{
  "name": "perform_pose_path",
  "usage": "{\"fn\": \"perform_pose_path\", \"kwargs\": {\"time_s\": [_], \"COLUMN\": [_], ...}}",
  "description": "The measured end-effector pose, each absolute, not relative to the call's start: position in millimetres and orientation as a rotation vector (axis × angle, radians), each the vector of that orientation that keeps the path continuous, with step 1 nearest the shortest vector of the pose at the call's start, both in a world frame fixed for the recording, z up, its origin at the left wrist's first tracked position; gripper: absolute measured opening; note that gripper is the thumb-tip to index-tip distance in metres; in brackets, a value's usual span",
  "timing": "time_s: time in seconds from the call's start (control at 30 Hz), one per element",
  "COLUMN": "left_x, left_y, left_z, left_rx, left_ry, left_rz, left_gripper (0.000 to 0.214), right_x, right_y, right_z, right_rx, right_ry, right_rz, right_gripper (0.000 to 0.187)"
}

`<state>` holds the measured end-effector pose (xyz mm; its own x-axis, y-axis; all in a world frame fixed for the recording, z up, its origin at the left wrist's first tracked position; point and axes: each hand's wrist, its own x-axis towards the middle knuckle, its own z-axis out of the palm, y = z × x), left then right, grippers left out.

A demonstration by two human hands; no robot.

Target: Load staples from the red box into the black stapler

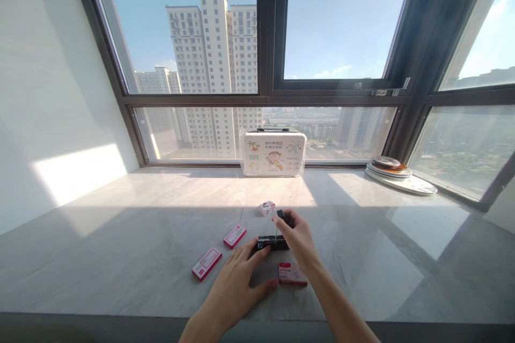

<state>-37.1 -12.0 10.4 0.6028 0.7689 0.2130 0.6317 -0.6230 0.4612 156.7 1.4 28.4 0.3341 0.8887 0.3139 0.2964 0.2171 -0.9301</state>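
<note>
Stapler (272, 244) (black, opened) touches left hand (240, 281); right hand (300, 238) grips it.

1. Broad, pale grey, marble-patterned window ledge (132, 257), crossed by sunlit patches.
2. On it, towards the back: an upright white rectangular case with cartoon prints (257, 167).
3. Back right: a stack of round and oval plates (388, 170), white and amber-brown.
4. Middle: a black elongated tool (273, 245).
5. Around that: two flat pink-and-white rectangular boxes (206, 264) (235, 236), a small white printed box (266, 207), a flat red-and-pink box (292, 274).
</note>
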Motion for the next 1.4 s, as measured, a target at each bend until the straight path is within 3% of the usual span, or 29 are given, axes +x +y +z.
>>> {"fn": "perform_pose_path", "kwargs": {"time_s": [0.1,0.2,0.4,0.57,0.97,1.27,1.4], "left_x": [-40.7,-41.2,-28.1,-16.8,-35.0,-30.4,-31.6], "left_y": [-12.6,-13.0,-16.3,-19.2,-9.8,-7.4,-6.2], "left_z": [7.2,7.2,8.1,8.4,10.4,10.3,10.0], "left_rx": [2.486,2.473,2.424,2.391,2.332,2.326,2.323], "left_ry": [1.149,1.147,1.143,1.133,1.072,1.086,1.087], "left_rz": [0.561,0.556,0.583,0.593,0.622,0.616,0.607], "left_gripper": [0.065,0.064,0.058,0.033,0.036,0.036,0.035], "right_x": [190.2,234.1,258.1,210.2,214.4,165.9,155.8], "right_y": [-10.1,-37.2,-85.4,-74.1,-63.4,-20.5,-19.3], "right_z": [19.9,6.0,-6.9,-11.1,15.1,15.5,22.2], "right_rx": [-1.134,-1.214,-1.718,-1.736,-1.817,-1.565,-1.512], "right_ry": [-0.844,-0.656,-1.043,-1.386,-1.518,-1.477,-1.571], "right_rz": [0.837,0.969,1.047,0.874,0.435,0.779,0.608], "right_gripper": [0.043,0.04,0.043,0.043,0.032,0.03,0.02]}}
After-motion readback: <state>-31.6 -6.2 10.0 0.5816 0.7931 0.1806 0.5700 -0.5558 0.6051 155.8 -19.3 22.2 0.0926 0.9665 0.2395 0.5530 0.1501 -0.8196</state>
